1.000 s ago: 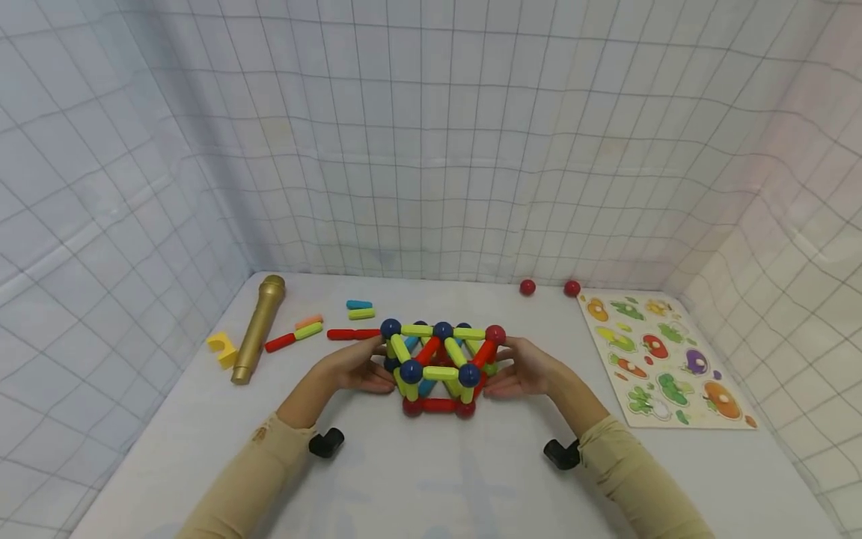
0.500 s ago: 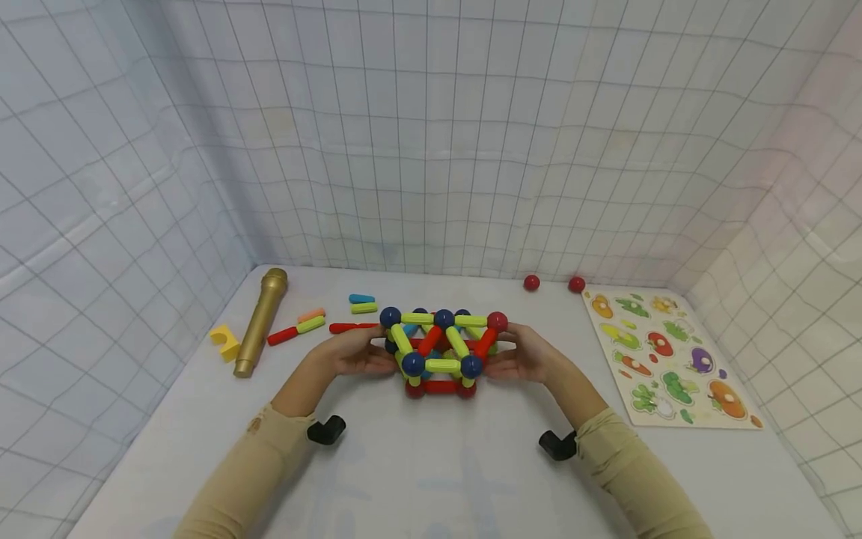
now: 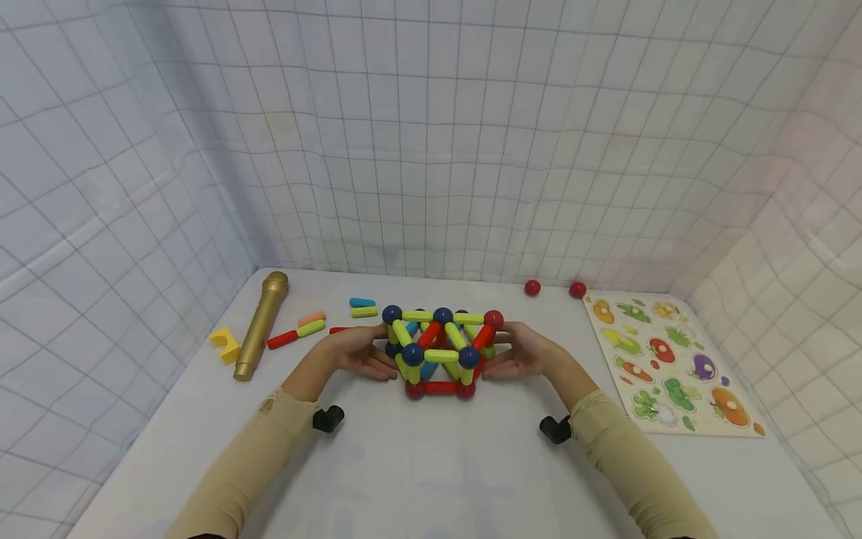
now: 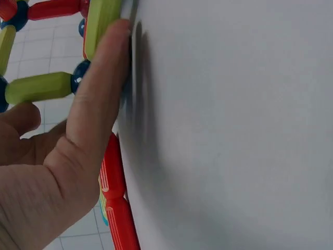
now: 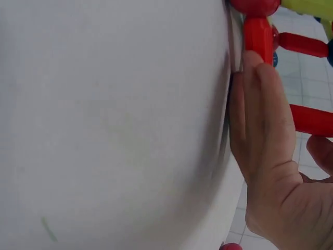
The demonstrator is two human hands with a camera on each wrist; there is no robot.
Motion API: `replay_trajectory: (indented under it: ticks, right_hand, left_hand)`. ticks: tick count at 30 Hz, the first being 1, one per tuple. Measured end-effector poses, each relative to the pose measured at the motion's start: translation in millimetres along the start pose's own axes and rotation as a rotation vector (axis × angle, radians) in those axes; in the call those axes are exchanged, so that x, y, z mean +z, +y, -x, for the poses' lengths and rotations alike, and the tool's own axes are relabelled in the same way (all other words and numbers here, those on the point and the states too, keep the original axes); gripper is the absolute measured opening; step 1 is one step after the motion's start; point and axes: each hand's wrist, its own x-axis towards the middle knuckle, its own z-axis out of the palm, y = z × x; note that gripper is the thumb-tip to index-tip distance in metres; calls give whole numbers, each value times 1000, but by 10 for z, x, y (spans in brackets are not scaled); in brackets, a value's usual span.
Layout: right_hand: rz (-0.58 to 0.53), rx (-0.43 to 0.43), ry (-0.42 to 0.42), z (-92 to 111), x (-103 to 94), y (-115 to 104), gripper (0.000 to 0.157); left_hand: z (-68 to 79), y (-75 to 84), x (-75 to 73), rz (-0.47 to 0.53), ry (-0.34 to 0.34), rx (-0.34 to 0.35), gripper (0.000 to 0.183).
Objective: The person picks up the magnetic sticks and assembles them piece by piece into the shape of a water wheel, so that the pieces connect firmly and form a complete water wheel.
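Head view: we see a ball-and-rod frame (image 3: 441, 356), mostly yellow-green and red rods with dark blue and red balls, in the middle of the white table (image 3: 431, 464), between two hands. The left hand (image 3: 357, 350) supports its left side and the right hand (image 3: 527, 350) its right, fingers straight against it. In the left wrist view we find one finger extended along a yellow-green rod and the thumb at another; in the right wrist view, straight fingers reach a red rod, the thumb just beside a second. We cannot tell whether the frame touches the table. Leftward we spot loose rods (image 3: 311, 328), a gold microphone (image 3: 263, 323) and a yellow block (image 3: 225, 345); rightward, a vegetable board (image 3: 676, 364) and two red balls (image 3: 533, 287).
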Motion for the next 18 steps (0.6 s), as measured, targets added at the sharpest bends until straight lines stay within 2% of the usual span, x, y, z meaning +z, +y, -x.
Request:
replay_trajectory:
  ticks: [6, 11, 18]
  right_hand:
    - [82, 23, 30, -100, -45, -37, 55]
    - [75, 7, 97, -132, -16, 26, 54]
    - [63, -22, 157, -81, 16, 52, 51]
  left_hand:
    - [-133, 29, -69, -21, -34, -62, 58]
    - [-128, -25, -73, 23, -29, -64, 55]
    - [-75, -16, -20, 76, -8, -45, 55]
